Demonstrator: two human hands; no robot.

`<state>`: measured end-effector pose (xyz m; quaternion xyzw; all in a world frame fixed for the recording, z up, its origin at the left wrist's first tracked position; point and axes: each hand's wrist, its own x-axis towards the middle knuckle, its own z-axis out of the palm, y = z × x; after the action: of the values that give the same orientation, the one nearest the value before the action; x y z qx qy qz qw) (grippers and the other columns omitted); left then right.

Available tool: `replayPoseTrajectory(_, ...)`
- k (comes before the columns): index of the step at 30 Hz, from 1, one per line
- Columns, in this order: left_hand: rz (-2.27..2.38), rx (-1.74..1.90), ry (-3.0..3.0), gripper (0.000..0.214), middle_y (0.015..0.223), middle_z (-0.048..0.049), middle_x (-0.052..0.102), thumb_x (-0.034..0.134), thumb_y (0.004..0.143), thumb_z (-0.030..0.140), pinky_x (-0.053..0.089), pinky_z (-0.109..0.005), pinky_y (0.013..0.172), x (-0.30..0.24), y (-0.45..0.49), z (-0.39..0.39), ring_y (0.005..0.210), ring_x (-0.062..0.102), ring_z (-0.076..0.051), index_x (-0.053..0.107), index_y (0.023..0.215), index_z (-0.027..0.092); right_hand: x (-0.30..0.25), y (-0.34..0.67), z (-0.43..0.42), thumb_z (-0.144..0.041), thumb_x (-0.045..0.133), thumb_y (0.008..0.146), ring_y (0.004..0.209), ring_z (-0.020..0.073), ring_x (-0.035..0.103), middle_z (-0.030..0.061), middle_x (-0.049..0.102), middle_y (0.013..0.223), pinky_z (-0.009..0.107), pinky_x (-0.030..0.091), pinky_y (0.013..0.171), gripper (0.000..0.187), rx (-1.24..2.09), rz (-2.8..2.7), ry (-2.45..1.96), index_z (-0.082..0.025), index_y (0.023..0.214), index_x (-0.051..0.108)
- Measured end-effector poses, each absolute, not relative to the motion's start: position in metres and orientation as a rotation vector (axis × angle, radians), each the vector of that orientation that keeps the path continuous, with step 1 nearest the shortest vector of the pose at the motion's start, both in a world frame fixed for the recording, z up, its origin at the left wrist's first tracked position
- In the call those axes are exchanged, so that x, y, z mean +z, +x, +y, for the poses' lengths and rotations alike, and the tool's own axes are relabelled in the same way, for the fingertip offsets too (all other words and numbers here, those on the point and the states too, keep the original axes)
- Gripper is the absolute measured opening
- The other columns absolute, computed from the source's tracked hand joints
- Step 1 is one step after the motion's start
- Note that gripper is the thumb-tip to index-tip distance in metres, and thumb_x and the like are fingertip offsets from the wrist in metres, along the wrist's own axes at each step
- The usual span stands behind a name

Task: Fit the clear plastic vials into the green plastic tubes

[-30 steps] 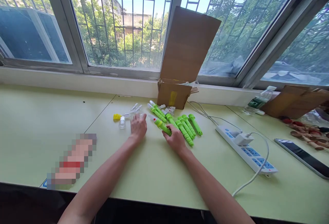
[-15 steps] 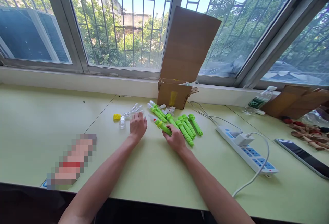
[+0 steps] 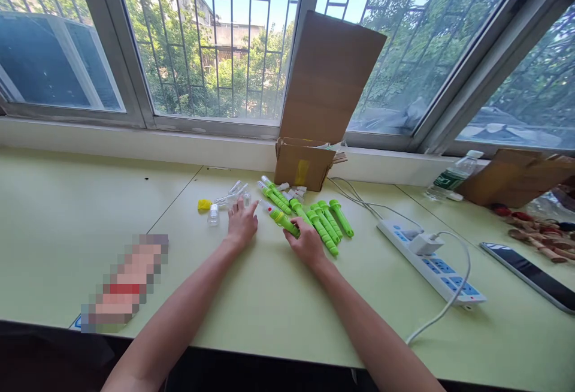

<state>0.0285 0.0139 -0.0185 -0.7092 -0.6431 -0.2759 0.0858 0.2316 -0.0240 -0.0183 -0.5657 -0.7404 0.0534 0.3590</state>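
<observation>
Several bright green pen-like tools (image 3: 324, 223) lie in a row on the pale green table (image 3: 269, 296) in front of a small cardboard box (image 3: 302, 163). My right hand (image 3: 308, 244) grips the near end of one green tool (image 3: 283, 219) that has a clear tip. My left hand (image 3: 241, 224) rests palm down with fingers spread, its fingertips at a group of clear plastic caps (image 3: 233, 194). A single clear cap (image 3: 213, 214) and a yellow piece (image 3: 204, 204) sit just left of that hand.
A white and blue power strip (image 3: 431, 263) with a plugged charger and cable lies to the right. A phone (image 3: 527, 275) lies at the far right, a water bottle (image 3: 451, 177) near the window sill. A blurred-out item (image 3: 128, 281) sits at the left front.
My left hand has shifted slightly near the clear caps, fingers now a little more spread. My right hand stays on the green tool.
</observation>
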Motion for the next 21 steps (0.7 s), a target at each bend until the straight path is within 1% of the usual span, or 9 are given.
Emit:
replayPoseTrajectory(2,-1.931,-0.793,-2.151,0.041,0.130,-0.0142,0.044,0.054,0.081,0.023,0.038,-0.048,0.094,-0.020,0.029,0.014,0.118,0.043,-0.033,0.054,0.122,0.028,-0.018,0.232,-0.024,-0.032,0.059,0.080,0.075,0.0217,0.063,0.0060,0.068,0.084,0.030,0.044,0.065,0.022,0.141,-1.910,-1.450,-0.019,0.098,0.059)
replayPoseTrajectory(5,-1.952,-0.780,-2.176,0.032,0.117,-0.0137,0.051,0.051,0.083,0.023,0.041,-0.045,0.088,-0.018,0.030,0.013,0.107,0.049,-0.030,0.057,0.114,0.026,-0.018,0.232,-0.024,-0.032,0.059,0.080,0.074,0.0215,0.062,0.0060,0.067,0.083,0.030,0.044,0.066,0.022,0.147,-1.909,-1.444,-0.019,0.098,0.059)
replayPoseTrajectory(8,-1.969,-0.782,-2.160,0.026,0.106,-0.0130,0.053,0.048,0.085,0.025,0.043,-0.042,0.083,-0.013,0.031,0.012,0.099,0.051,-0.029,0.058,0.109,0.023,-0.018,0.232,-0.024,-0.032,0.058,0.080,0.074,0.0213,0.062,0.0060,0.068,0.083,0.030,0.044,0.066,0.022,0.149,-1.911,-1.446,-0.019,0.098,0.059)
replayPoseTrajectory(10,-1.976,-0.811,-2.123,0.027,0.104,-0.0131,0.053,0.049,0.084,0.026,0.043,-0.040,0.081,-0.011,0.032,0.012,0.098,0.051,-0.028,0.056,0.109,0.020,-0.018,0.232,-0.024,-0.033,0.058,0.080,0.074,0.0212,0.062,0.0059,0.068,0.084,0.030,0.044,0.066,0.022,0.147,-1.912,-1.451,-0.020,0.098,0.059)
replayPoseTrajectory(12,-1.977,-0.863,-2.090,0.031,0.107,-0.0136,0.052,0.050,0.083,0.027,0.044,-0.039,0.081,-0.009,0.031,0.012,0.099,0.050,-0.028,0.053,0.113,0.018,-0.018,0.232,-0.024,-0.033,0.058,0.080,0.074,0.0211,0.062,0.0057,0.068,0.084,0.030,0.044,0.066,0.023,0.148,-1.914,-1.455,-0.020,0.098,0.059)
replayPoseTrajectory(14,-1.959,-0.909,-2.081,0.040,0.117,-0.0149,0.049,0.052,0.082,0.026,0.044,-0.040,0.082,-0.010,0.031,0.012,0.104,0.049,-0.029,0.048,0.121,0.018,-0.018,0.232,-0.024,-0.033,0.058,0.080,0.074,0.0210,0.062,0.0055,0.068,0.084,0.030,0.044,0.065,0.023,0.149,-1.918,-1.456,-0.020,0.099,0.059)
replayPoseTrajectory(18,-1.890,-0.904,-2.112,0.062,0.140,-0.0159,0.035,0.054,0.080,0.024,0.041,-0.047,0.090,-0.014,0.030,0.012,0.118,0.043,-0.033,0.032,0.138,0.024,-0.017,0.231,-0.025,-0.033,0.058,0.080,0.075,0.0217,0.062,0.0056,0.068,0.084,0.030,0.044,0.065,0.023,0.144,-1.918,-1.461,-0.020,0.099,0.059)
replayPoseTrajectory(21,-1.866,-0.863,-2.169,0.064,0.144,-0.0137,0.033,0.054,0.079,0.022,0.037,-0.051,0.096,-0.017,0.030,0.012,0.126,0.038,-0.034,0.032,0.139,0.028,-0.017,0.231,-0.025,-0.033,0.058,0.080,0.074,0.0219,0.063,0.0056,0.068,0.083,0.030,0.044,0.066,0.023,0.152,-1.917,-1.463,-0.020,0.099,0.059)
